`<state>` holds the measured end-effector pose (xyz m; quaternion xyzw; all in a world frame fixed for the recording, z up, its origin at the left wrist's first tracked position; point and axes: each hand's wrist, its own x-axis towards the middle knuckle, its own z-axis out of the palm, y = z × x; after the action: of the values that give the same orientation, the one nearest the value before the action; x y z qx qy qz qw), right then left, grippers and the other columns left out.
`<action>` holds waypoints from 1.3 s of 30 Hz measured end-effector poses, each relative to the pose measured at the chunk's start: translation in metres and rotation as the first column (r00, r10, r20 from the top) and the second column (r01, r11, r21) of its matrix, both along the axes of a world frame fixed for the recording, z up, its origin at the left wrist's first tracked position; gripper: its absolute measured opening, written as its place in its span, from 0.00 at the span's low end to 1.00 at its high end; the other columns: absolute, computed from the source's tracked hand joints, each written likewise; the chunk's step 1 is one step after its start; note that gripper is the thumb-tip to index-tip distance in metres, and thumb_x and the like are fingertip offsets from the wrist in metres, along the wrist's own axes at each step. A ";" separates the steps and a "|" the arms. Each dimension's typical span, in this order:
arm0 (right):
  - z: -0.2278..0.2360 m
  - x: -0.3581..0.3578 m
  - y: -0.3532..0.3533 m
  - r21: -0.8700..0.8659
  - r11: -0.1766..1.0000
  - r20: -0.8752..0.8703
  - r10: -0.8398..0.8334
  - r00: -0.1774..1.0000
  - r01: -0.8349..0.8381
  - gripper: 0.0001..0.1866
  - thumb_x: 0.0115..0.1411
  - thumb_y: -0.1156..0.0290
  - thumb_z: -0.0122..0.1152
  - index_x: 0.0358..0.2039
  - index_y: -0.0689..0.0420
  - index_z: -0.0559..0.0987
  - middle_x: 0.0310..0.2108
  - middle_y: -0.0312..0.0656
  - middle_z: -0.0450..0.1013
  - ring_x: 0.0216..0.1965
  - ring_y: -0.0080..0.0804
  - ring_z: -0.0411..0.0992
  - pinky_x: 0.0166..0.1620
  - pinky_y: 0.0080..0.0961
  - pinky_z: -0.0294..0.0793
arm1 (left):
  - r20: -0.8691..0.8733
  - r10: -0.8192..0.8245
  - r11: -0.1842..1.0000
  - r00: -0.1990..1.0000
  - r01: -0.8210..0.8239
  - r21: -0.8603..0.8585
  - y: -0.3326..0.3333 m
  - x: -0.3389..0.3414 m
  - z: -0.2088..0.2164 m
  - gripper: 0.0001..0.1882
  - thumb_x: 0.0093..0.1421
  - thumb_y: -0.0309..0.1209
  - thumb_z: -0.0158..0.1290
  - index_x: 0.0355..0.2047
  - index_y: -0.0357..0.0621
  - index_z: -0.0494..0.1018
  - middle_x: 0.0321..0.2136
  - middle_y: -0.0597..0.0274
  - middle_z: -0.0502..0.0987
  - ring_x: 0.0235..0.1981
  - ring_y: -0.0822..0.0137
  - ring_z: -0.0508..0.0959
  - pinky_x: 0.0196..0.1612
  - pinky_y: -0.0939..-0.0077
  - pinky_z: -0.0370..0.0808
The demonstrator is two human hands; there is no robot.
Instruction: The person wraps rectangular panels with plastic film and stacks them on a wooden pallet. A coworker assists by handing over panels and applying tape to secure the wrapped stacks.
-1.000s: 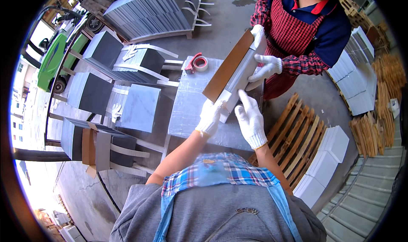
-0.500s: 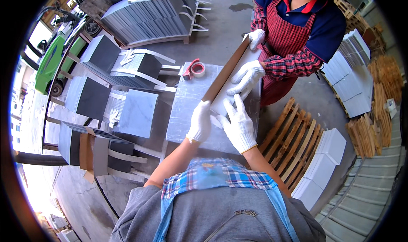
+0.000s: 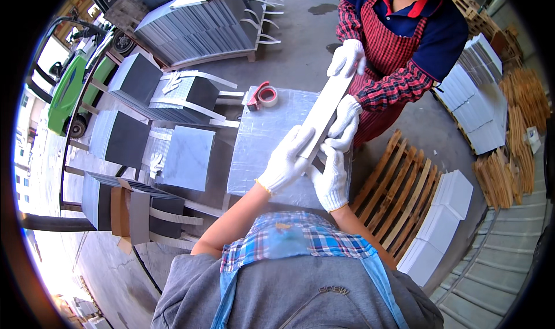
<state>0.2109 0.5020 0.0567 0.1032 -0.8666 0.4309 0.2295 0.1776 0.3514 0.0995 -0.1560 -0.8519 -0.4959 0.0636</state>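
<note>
A long, narrow white cardboard box (image 3: 327,106) stands on its edge over the wrapped table, running from my hands up to a co-worker in a red checked apron. My left hand (image 3: 282,160), in a white knit glove, grips its near left corner, the fingers on the top strip. At the near right end, my gloved right hand (image 3: 330,181) presses its fingers and thumb against the box's side and end. The co-worker's gloved hands hold it too: one hand (image 3: 347,58) at the far end, the other hand (image 3: 345,122) on the right side near mine.
The plastic-wrapped table (image 3: 260,129) carries a red tape dispenser (image 3: 253,99) with a tape roll (image 3: 267,96). Strapped stacks of grey tiles (image 3: 184,155) stand left. A wooden pallet (image 3: 393,193) and white boxes (image 3: 436,230) lie right. A green forklift (image 3: 72,95) is far left.
The brown inner side of the flap no longer shows; a white strip now covers the box's top. The co-worker's hands shifted along the box, and my right hand's fingers drew in at the near end.
</note>
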 end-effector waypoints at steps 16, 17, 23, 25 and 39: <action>0.021 -0.011 0.016 0.262 0.953 0.242 0.087 0.966 -0.151 0.46 0.49 0.76 0.65 0.69 0.47 0.60 0.57 0.50 0.65 0.51 0.55 0.72 0.49 0.44 0.76 | -0.010 0.146 0.900 0.989 -0.137 -0.413 0.014 0.012 0.000 0.39 0.52 0.41 0.61 0.66 0.55 0.62 0.40 0.42 0.73 0.37 0.42 0.80 0.38 0.54 0.78; 0.020 -0.011 0.016 0.263 0.951 0.230 0.102 0.968 -0.163 0.45 0.49 0.76 0.64 0.69 0.47 0.60 0.56 0.50 0.65 0.50 0.56 0.72 0.48 0.46 0.76 | -0.021 0.143 0.902 0.989 -0.139 -0.408 0.014 0.011 -0.001 0.39 0.53 0.41 0.60 0.65 0.55 0.62 0.40 0.42 0.73 0.37 0.42 0.80 0.38 0.54 0.78; -0.009 -0.021 0.024 -0.113 0.959 0.057 0.269 0.961 -0.262 0.38 0.53 0.78 0.60 0.67 0.55 0.63 0.60 0.48 0.67 0.54 0.42 0.74 0.55 0.35 0.74 | -0.046 0.125 0.909 0.991 -0.133 -0.394 0.008 0.009 -0.005 0.36 0.54 0.42 0.60 0.64 0.57 0.65 0.40 0.44 0.73 0.36 0.44 0.80 0.37 0.55 0.79; -0.001 -0.012 0.016 -0.768 0.639 0.361 0.381 0.851 0.040 0.30 0.65 0.66 0.56 0.66 0.60 0.64 0.58 0.46 0.71 0.58 0.32 0.70 0.58 0.30 0.70 | -0.003 0.128 0.900 0.992 -0.117 -0.419 0.008 0.011 -0.004 0.36 0.54 0.43 0.61 0.63 0.58 0.66 0.42 0.44 0.74 0.36 0.46 0.81 0.38 0.59 0.79; 0.010 -0.052 -0.027 -0.556 0.796 0.483 0.072 0.873 0.242 0.23 0.70 0.56 0.53 0.56 0.62 0.72 0.46 0.46 0.75 0.48 0.31 0.72 0.52 0.29 0.70 | 0.052 -0.060 0.920 0.997 0.075 -0.385 -0.019 -0.002 0.012 0.35 0.53 0.47 0.61 0.61 0.53 0.67 0.37 0.43 0.74 0.37 0.43 0.80 0.39 0.52 0.78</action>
<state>0.1587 0.4754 0.0666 -0.1253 -0.7179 0.6831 0.0475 0.1755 0.3324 0.1118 -0.1851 -0.9282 -0.3228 -0.0022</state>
